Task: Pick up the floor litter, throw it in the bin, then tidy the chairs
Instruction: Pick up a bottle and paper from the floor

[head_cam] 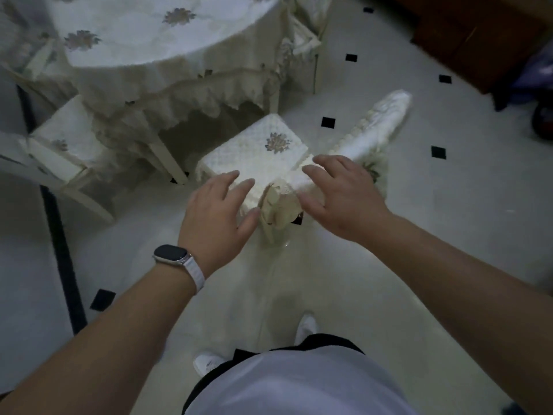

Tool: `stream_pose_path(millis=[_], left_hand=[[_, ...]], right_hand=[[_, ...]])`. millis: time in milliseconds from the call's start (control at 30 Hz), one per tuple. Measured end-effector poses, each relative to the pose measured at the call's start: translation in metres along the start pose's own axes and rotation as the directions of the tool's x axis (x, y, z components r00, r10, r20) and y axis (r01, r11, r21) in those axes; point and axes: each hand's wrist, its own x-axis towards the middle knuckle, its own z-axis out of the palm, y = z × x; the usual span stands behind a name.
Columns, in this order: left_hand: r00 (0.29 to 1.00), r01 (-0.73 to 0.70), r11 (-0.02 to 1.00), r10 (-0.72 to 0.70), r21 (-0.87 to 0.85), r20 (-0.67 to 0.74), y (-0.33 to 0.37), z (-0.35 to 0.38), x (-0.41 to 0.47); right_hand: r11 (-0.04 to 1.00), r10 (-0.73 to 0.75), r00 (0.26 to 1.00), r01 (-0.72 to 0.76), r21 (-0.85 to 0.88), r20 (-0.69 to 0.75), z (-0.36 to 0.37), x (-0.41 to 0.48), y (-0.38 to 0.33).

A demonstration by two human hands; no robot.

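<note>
White tile floor (pixel 449 211) with little black diamonds takes up most of the view, and the round worktop (pixel 143 28) under a cream flower-print cloth fills the top left. The main chair (pixel 257 151) sits just off the worktop's near edge, turned at an angle, with its cream quilted seat towards the camera and its covered back running off to the right. Two more covered ones: the left chair (pixel 65 136) tucked partly under the cloth, and the far chair (pixel 305 40) at the worktop's right side. Both hands are out over the main chair's near corner. The left hand (pixel 218 211) is over the seat's front edge, the right hand (pixel 344 193) over the spot where seat meets back. The fingers (pixel 323 161) on both are straight and spread, gripping nothing. The tips overlap the cover, but honestly can't tell if they touch it. A dark watch (pixel 172 254) on a white strap is on the left wrist.
</note>
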Motion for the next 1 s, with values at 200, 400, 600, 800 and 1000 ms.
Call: stream_pose_path(millis=[200,400,600,800,1000], left_hand=[[0.993,-0.117,0.993,0.117,-0.023,0.012,0.064,0.029,0.051],[0.969,-0.241,0.968,0.244,-0.068,0.042,0.085,0.045,0.105],[0.936,-0.346,0.929,0.352,-0.130,0.026,0.090,0.075,0.186],[0.903,-0.408,0.886,0.427,-0.220,0.045,0.102,0.105,0.274],[0.852,-0.484,0.831,0.519,-0.273,0.069,0.138,0.128,0.340]], right_hand=[[0.991,0.130,0.991,-0.130,0.026,-0.008,-0.019,-0.013,0.081],[0.968,0.248,0.967,-0.243,0.069,-0.065,-0.028,-0.004,0.121],[0.949,0.313,0.946,-0.315,-0.009,-0.086,-0.029,0.025,0.159],[0.893,0.438,0.895,-0.444,-0.070,-0.082,-0.043,0.063,0.198],[0.833,0.526,0.834,-0.545,-0.096,-0.170,-0.058,0.072,0.237]])
